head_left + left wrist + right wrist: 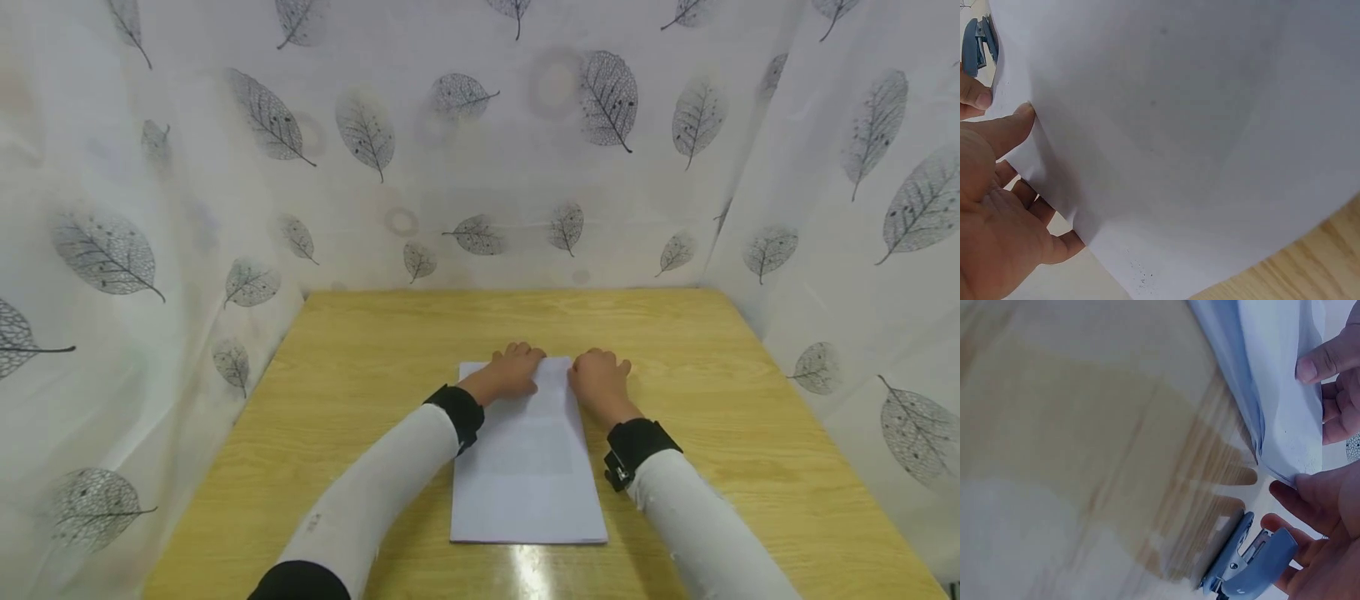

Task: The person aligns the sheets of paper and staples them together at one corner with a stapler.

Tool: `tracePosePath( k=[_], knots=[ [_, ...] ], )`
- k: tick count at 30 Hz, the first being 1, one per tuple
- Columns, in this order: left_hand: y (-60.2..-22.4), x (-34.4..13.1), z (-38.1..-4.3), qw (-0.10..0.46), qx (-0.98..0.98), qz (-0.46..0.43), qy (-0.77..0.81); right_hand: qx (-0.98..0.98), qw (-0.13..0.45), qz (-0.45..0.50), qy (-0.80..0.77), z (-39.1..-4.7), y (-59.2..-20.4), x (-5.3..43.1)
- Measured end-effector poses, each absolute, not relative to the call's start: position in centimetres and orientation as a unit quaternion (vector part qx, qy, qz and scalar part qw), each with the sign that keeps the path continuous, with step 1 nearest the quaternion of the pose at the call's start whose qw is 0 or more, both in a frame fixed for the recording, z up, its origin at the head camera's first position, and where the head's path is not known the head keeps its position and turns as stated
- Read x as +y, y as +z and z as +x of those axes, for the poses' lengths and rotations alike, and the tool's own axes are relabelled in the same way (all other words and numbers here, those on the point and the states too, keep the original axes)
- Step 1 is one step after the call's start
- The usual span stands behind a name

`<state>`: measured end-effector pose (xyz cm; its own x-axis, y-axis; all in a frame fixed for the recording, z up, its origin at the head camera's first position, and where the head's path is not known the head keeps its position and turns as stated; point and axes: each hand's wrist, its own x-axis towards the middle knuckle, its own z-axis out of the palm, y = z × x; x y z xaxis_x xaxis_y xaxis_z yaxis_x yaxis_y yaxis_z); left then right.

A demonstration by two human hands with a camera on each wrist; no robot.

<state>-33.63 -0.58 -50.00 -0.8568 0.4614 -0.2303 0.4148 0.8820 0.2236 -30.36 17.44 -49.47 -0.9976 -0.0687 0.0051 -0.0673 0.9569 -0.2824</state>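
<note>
A stack of white paper sheets (525, 475) lies lengthwise before me on the table. At its far edge my left hand (513, 371) holds it, thumb on top and fingers at the underside in the left wrist view. My right hand (600, 382) pinches the far right corner between thumb and forefinger; layered sheets (1279, 394) show there in the right wrist view. A blue-grey stapler (1260, 565) sits right by the other fingers of that hand, overlapping them in this view. Beyond the right thumb, the stapler (980, 47) also appears in the left wrist view. The head view hides it.
The wooden table (360, 350) has pale yellow grain and a shiny patch of light near its front edge. A white curtain (480, 167) with grey leaf prints hangs behind it and along both sides.
</note>
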Motion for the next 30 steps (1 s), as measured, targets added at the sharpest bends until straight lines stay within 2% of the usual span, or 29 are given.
tracePosePath(
  k=[23, 30],
  knots=[
    [-50.20, -0.23, -33.21, 0.128, 0.959, 0.229, 0.107, 0.981, -0.024, -0.003, -0.192, -30.05, -49.68, 17.68],
    [-50.66, 0.32, -33.68, 0.081, 0.959, 0.213, 0.170, 0.979, -0.028, -0.003, -0.202, -29.88, -50.24, 17.68]
  ],
)
